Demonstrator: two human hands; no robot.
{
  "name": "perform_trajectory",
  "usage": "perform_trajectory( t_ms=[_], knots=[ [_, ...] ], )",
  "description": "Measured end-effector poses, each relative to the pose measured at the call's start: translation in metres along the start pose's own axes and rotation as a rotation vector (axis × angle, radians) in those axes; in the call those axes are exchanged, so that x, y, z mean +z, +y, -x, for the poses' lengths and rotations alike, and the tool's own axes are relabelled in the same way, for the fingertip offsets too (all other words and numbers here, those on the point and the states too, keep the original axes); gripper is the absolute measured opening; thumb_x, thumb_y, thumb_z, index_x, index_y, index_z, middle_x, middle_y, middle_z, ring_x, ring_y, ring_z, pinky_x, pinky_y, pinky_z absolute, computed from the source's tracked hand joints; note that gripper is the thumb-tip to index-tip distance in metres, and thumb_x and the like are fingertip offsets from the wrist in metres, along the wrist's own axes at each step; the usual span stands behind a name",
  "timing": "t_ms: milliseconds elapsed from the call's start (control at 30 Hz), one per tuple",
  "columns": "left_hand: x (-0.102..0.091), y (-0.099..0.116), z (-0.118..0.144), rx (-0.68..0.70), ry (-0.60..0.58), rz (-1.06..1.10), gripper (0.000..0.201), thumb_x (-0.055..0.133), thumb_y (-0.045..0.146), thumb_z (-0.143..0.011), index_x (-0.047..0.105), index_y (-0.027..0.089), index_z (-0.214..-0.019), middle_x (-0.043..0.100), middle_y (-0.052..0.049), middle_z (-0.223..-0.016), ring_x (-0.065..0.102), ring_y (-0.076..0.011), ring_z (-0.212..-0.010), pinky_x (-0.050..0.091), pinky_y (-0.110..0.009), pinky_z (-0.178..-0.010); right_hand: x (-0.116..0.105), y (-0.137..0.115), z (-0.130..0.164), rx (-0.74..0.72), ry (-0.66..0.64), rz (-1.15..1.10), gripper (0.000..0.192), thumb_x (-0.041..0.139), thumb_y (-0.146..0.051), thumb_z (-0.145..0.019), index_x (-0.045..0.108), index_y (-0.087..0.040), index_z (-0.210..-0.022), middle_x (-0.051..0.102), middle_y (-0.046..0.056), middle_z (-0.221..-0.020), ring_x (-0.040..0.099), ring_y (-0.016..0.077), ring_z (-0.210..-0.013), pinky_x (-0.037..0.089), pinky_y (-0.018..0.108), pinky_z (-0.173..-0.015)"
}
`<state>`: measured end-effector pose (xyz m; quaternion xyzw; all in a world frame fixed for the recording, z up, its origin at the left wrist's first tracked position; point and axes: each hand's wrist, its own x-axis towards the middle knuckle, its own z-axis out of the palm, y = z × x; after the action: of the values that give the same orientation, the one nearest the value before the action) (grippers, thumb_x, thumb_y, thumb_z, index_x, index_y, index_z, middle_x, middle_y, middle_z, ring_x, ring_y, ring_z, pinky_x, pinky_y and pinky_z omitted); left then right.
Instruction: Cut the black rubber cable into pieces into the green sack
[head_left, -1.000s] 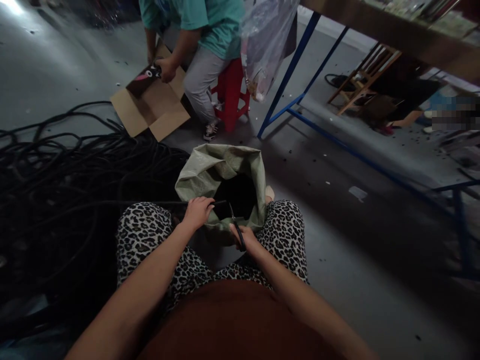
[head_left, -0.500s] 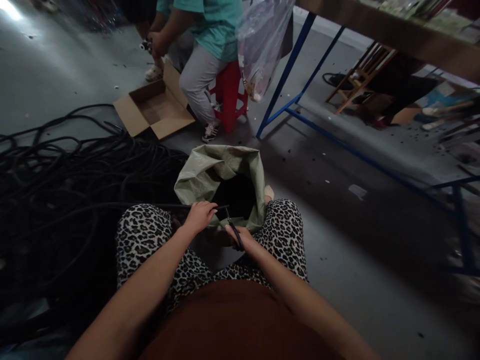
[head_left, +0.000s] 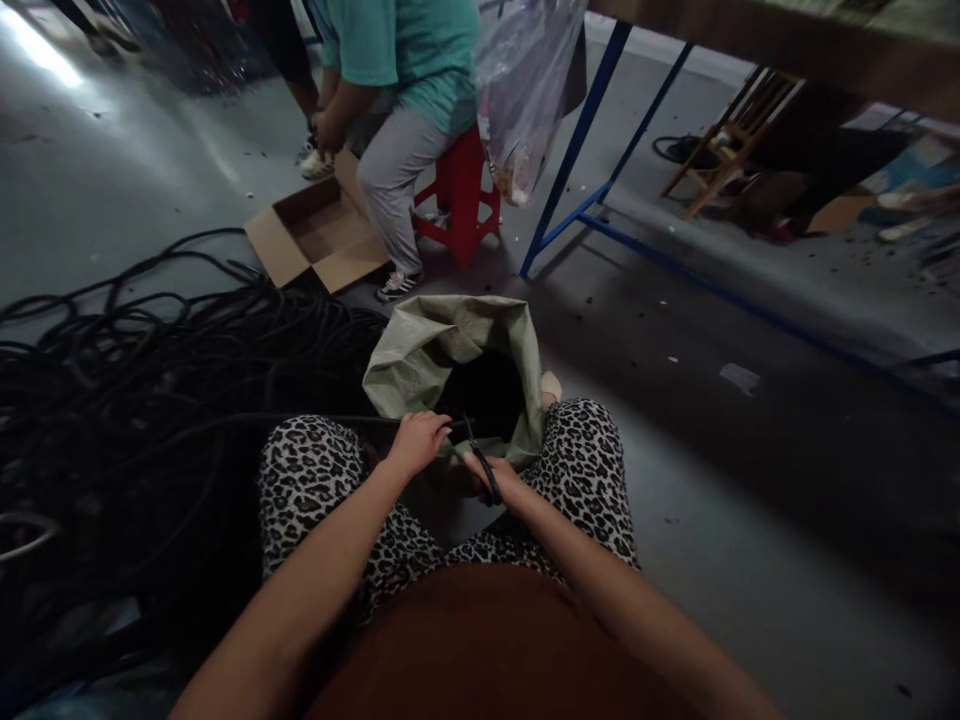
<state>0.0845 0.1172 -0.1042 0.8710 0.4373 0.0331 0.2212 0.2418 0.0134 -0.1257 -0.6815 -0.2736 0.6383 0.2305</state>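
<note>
My left hand [head_left: 420, 440] is closed around a black rubber-like hose or cord [head_left: 345, 419], close to its end, above the near rim of a pale green woven sack [head_left: 412, 360]. The cord runs left across my knee toward a tangled heap. My right hand [head_left: 495, 480] grips a pair of scissors [head_left: 487, 474] with black handles, their blades pointing up beside the cord's end. The sack stands between my knees with its mouth spread wide; its inside is too dark to make out.
Black cords [head_left: 150, 350] lie heaped on the floor at left. Ahead are an open cardboard box [head_left: 285, 240], a person in a teal shirt [head_left: 427, 60] on a red stool [head_left: 461, 210], and a hanging clear plastic bag [head_left: 525, 100]. A blue-legged table [head_left: 577, 140] stands at right.
The view has shifted, so most things sit slightly further right. Both hands keep hold of the cord and scissors near the sack's rim. The seated person's hands have moved lower.
</note>
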Motion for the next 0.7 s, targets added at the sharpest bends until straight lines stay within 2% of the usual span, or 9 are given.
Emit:
perform_trajectory(
  t_ms=[333,500,700],
  knots=[
    [0.0014,-0.0002,-0.0019,-0.003,-0.031,-0.013,0.029,0.045,0.033,-0.088,0.062,0.024,-0.110,0.067,-0.006,-0.103,0.058,-0.0205,-0.098,0.038,-0.034,-0.084,0.0010,-0.0029,0.0043,-0.013,0.038,0.009,0.043,0.050,-0.053,-0.084,0.052,-0.013,-0.067,0.046,-0.002,-0.044,0.047,0.0112,-0.036,0.037,0.020,-0.036],
    [-0.0012,-0.0014,0.0001,0.007,-0.009,-0.018,0.031,0.046,0.032,-0.088,0.061,0.025,-0.114,0.067,-0.006,-0.104,0.058,-0.0208,-0.099,0.038,-0.034,-0.085,0.0004,-0.0012,-0.0001,-0.042,0.079,0.060,0.044,0.051,-0.054,-0.084,0.051,-0.014,-0.064,0.048,0.000,-0.047,0.048,0.0105,-0.036,0.037,0.020,-0.035],
    [-0.0019,-0.0019,0.0017,-0.007,-0.029,-0.009,0.031,0.046,0.030,-0.088,0.061,0.025,-0.114,0.067,-0.005,-0.101,0.059,-0.0193,-0.096,0.040,-0.032,-0.082,0.0022,0.0017,-0.0036,0.000,0.067,0.037,0.042,0.050,-0.053,-0.084,0.052,-0.015,-0.067,0.048,-0.001,-0.045,0.049,0.0115,-0.035,0.038,0.020,-0.034]
  ],
)
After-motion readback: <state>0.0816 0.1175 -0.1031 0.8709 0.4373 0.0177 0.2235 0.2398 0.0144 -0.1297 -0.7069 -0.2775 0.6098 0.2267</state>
